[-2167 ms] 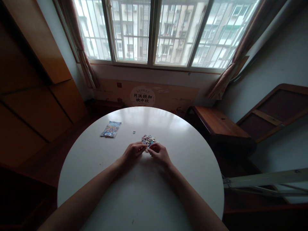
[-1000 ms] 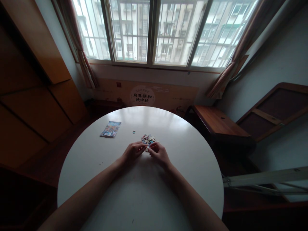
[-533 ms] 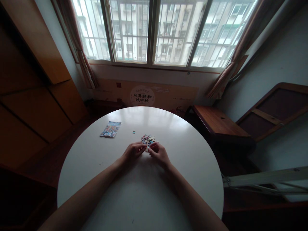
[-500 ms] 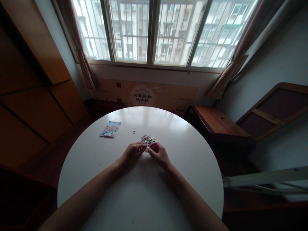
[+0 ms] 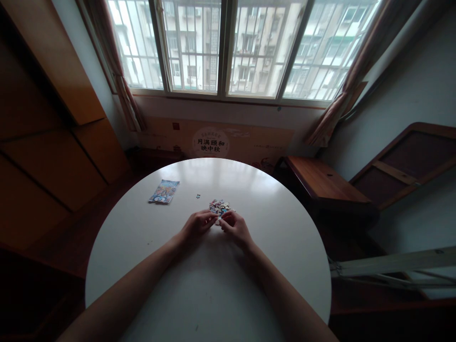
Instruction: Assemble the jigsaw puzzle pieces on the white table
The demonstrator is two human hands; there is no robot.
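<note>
1. My left hand (image 5: 197, 222): palm down, fingers bent and bunched, tips pointing in toward the right. Too small to tell whether thumb and fingers are clamped on anything.
2. My right hand (image 5: 238, 228): fingers curled, thumb reaching toward the left fingertips. Grip likewise can't be told. The two hands nearly meet at the tips; palms well apart.
3. Between my fingertips, a small pale piece (image 5: 219, 219). Can't make out which hand, if either, has it pinched.
4. Just beyond my fingers, a heap of jigsaw pieces (image 5: 220, 206), loose and overlapping, mixed colours, several pale. My fingertips overlap its near edge in this view.
5. Left of the heap, set apart from it, a lone jigsaw piece (image 5: 198, 195), lying flat.
6. Farther left, a printed packet (image 5: 164, 191), mostly blue, lying at a slant near the far left rim.
7. Beneath everything, a round white table (image 5: 281, 213), window light shining on its far part. Tiny specks (image 5: 149, 242) beside my left forearm.
8. Past the table: a banner with Chinese characters (image 5: 211, 142) under a barred window (image 5: 224, 52); wooden bench (image 5: 320, 178) to the right, orange-brown cabinet (image 5: 46, 161) to the left.
</note>
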